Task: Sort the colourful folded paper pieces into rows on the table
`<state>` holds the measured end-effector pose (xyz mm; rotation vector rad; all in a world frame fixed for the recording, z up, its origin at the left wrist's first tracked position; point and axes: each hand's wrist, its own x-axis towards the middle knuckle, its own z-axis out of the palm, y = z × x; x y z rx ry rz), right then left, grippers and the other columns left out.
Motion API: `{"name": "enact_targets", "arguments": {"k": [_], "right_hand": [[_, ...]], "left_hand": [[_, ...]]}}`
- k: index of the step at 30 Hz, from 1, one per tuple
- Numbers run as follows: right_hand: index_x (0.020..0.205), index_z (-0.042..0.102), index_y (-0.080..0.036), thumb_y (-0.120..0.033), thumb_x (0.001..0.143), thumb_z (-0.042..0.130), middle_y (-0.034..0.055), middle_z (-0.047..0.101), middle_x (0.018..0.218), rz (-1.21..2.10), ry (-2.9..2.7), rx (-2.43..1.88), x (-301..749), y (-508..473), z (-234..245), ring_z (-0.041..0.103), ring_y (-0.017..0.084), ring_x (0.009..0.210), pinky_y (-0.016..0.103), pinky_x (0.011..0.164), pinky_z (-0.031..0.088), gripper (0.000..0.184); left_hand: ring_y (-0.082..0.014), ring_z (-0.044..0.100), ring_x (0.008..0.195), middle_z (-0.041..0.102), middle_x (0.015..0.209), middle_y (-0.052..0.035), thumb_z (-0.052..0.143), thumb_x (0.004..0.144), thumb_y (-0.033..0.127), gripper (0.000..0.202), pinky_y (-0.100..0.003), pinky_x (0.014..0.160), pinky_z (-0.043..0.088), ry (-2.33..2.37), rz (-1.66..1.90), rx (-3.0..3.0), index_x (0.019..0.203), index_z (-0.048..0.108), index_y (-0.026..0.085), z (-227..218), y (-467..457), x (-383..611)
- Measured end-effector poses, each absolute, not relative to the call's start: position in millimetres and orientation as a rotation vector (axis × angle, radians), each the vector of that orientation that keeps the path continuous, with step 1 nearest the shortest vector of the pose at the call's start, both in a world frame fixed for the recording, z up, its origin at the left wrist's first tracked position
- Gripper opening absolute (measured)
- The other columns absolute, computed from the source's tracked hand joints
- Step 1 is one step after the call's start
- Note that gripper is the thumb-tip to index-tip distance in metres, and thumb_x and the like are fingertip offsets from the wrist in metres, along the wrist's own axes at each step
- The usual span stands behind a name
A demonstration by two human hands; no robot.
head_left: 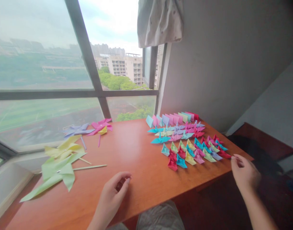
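Observation:
My left hand (115,194) rests at the table's front edge, fingers loosely curled toward the thumb, with nothing visible in them. At the right, my right hand (246,173) is also curled closed. Its fingertips are right beside the tip of a red paper boat (224,154); whether they touch is unclear. That boat ends a row among several folded paper boats in many colours, such as a blue boat (181,162) and a yellow boat (190,159). Behind them lie rows of paper cranes, including a blue crane (160,139).
Upright folded papers (175,119) line the wooden table's (134,153) back right. To the left lie a green pinwheel (56,172), a yellow pinwheel (65,147), a purple pinwheel (77,130) and a pink pinwheel (100,126). Windows and a grey wall (208,70) bound the table.

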<state>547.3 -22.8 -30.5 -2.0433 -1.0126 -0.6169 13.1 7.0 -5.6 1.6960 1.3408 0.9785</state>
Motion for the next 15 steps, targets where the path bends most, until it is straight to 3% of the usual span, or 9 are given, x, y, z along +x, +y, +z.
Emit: {"name": "enact_targets", "arguments": {"k": [5,8,12,15], "right_hand": [[0.101,0.071,-0.012,-0.046,0.088,0.048,0.0120,0.072,0.087,-0.545,-1.121,-1.923,488,-24,7,0.065,0.020,0.065,0.031,0.064,0.049,0.043],[0.102,0.069,-0.017,-0.045,0.090,0.049,0.0119,0.071,0.100,-0.367,-1.331,-1.762,422,-19,23,0.067,0.021,0.077,0.032,0.076,0.051,0.037],[0.099,0.068,-0.021,-0.033,0.091,0.051,0.0101,0.070,0.102,-0.056,-1.603,-1.443,326,-11,23,0.066,0.023,0.092,0.033,0.080,0.053,0.022],[0.104,0.066,-0.021,-0.024,0.093,0.047,0.0089,0.069,0.100,0.190,-1.739,-1.301,270,-5,12,0.066,0.019,0.084,0.029,0.072,0.054,0.022]], "left_hand": [[-0.0203,0.066,0.075,0.072,0.083,-0.0053,0.056,0.087,0.039,0.025,-0.027,0.066,0.052,1.349,0.952,1.692,0.094,0.070,0.019,3,9,17],[-0.0202,0.067,0.074,0.073,0.084,-0.0059,0.055,0.086,0.037,0.025,-0.028,0.065,0.053,1.360,0.942,1.715,0.093,0.071,0.019,13,13,20],[-0.0188,0.068,0.076,0.074,0.091,-0.0070,0.050,0.087,0.032,0.028,-0.028,0.067,0.053,1.490,0.936,1.891,0.101,0.069,0.019,21,32,11],[-0.0172,0.068,0.076,0.074,0.094,-0.0059,0.045,0.088,0.031,0.032,-0.027,0.069,0.053,1.733,0.820,2.069,0.108,0.067,0.019,24,60,-11]]}}
